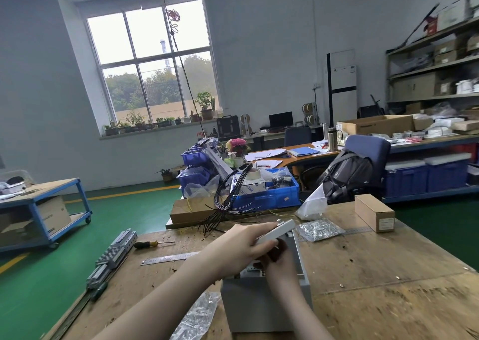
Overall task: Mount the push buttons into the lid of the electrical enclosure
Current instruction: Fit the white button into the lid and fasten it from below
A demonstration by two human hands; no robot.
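Observation:
The grey enclosure box (255,306) stands on the wooden workbench (375,267) in front of me. Its pale grey lid (281,229) is held edge-on above the box, tilted up to the right. My left hand (241,246) grips the lid from the left, fingers wrapped over its near end. Under the lid, my right hand (278,262) is curled on something small and dark; I cannot tell what it is. A small metal part pokes out at the lid's far end.
A bag of small metal parts (318,229), a white bag (312,205) and a cardboard box (374,212) lie to the right. A screwdriver (149,244), steel ruler (168,258) and DIN rail parts (114,256) lie left. Black wires (228,205) and a blue bin (267,192) sit behind.

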